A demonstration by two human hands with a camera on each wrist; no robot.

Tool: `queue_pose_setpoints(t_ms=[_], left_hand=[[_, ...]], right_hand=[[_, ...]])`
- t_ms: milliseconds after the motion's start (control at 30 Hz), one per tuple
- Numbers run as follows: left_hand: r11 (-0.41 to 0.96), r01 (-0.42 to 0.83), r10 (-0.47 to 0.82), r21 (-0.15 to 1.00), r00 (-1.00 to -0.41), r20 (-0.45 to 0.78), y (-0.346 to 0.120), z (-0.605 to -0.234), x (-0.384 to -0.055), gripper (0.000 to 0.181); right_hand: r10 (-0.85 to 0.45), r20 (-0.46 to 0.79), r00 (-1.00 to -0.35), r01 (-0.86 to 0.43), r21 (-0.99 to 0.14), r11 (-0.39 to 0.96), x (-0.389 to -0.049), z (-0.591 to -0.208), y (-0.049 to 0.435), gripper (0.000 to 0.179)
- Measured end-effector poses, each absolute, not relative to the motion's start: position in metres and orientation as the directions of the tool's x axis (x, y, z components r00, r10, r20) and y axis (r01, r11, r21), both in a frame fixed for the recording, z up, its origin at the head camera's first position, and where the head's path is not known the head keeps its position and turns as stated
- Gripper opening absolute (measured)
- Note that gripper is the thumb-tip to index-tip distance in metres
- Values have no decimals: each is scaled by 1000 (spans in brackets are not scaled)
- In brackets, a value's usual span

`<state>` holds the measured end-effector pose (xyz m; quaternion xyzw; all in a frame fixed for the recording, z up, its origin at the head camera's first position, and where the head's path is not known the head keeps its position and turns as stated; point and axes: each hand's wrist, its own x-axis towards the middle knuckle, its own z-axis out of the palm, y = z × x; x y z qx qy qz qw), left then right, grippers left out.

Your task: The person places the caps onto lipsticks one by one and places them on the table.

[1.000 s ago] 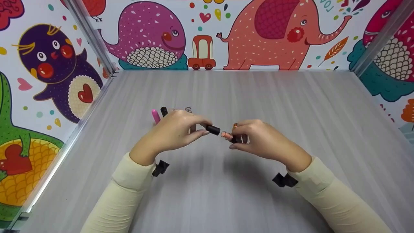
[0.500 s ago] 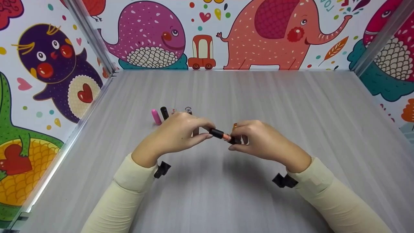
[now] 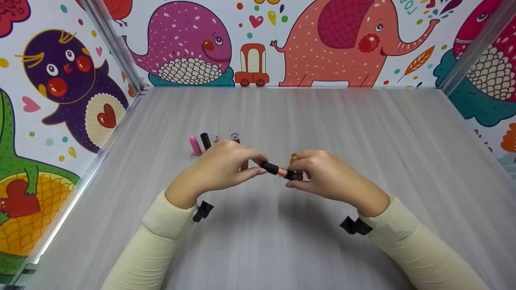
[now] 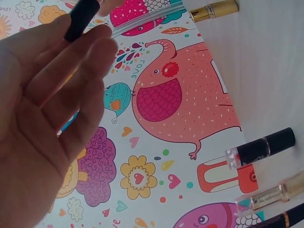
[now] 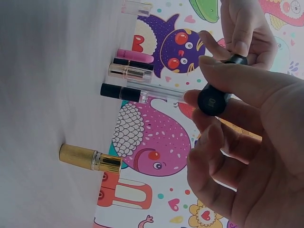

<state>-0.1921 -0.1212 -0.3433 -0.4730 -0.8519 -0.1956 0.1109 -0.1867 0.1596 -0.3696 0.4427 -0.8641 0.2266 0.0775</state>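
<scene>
In the head view my left hand (image 3: 219, 169) pinches a black lipstick cap (image 3: 270, 167) between thumb and fingertips. My right hand (image 3: 328, 175) grips the black base (image 3: 296, 176) of a lipstick, whose round end (image 5: 212, 103) faces the right wrist camera. Cap and base are lined up at a slant, the cap over the lipstick's tip. Between them a short peach-coloured band (image 3: 281, 172) shows. From the left wrist, the cap (image 4: 81, 20) appears at the left fingertips. Behind the right fingers a gold lipstick tube (image 3: 293, 157) stands upright, partly covered in the head view.
Beyond the left hand stand a pink tube (image 3: 195, 146), a black tube (image 3: 205, 141), a clear-topped tube (image 5: 130, 72) and a black tube with a clear top (image 4: 266, 147). Another pale tube (image 5: 136, 7) shows from the right wrist. Printed panels (image 3: 258, 32) border the grey tabletop (image 3: 258, 249).
The left hand has moved slightly right and down, bringing the cap from apart to over the lipstick's tip. The right hand has barely moved; more of the black base shows at its fingers.
</scene>
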Motion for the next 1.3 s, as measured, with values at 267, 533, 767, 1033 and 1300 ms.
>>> queue_pose_setpoints(t_ms=[267, 533, 767, 1033, 1300], left_hand=[[490, 840, 777, 234, -543, 319, -119, -345, -192, 20], [497, 833, 767, 243, -553, 325, -120, -344, -190, 21], [476, 855, 771, 203, -518, 370, -119, -343, -188, 17], [445, 880, 776, 166, -472, 418, -117, -342, -186, 18], [441, 884, 773, 158, -463, 434, -117, -340, -184, 18]], right_hand=[[-724, 336, -602, -796, -322, 513, -185, -367, 157, 20], [-702, 387, -597, -798, -378, 470, -186, -365, 156, 21], [-692, 410, -594, -799, -400, 449, -187, -366, 155, 22], [-684, 447, -577, -813, -399, 425, -185, -365, 156, 22], [-676, 465, -572, -816, -406, 411, -183, -365, 155, 22]])
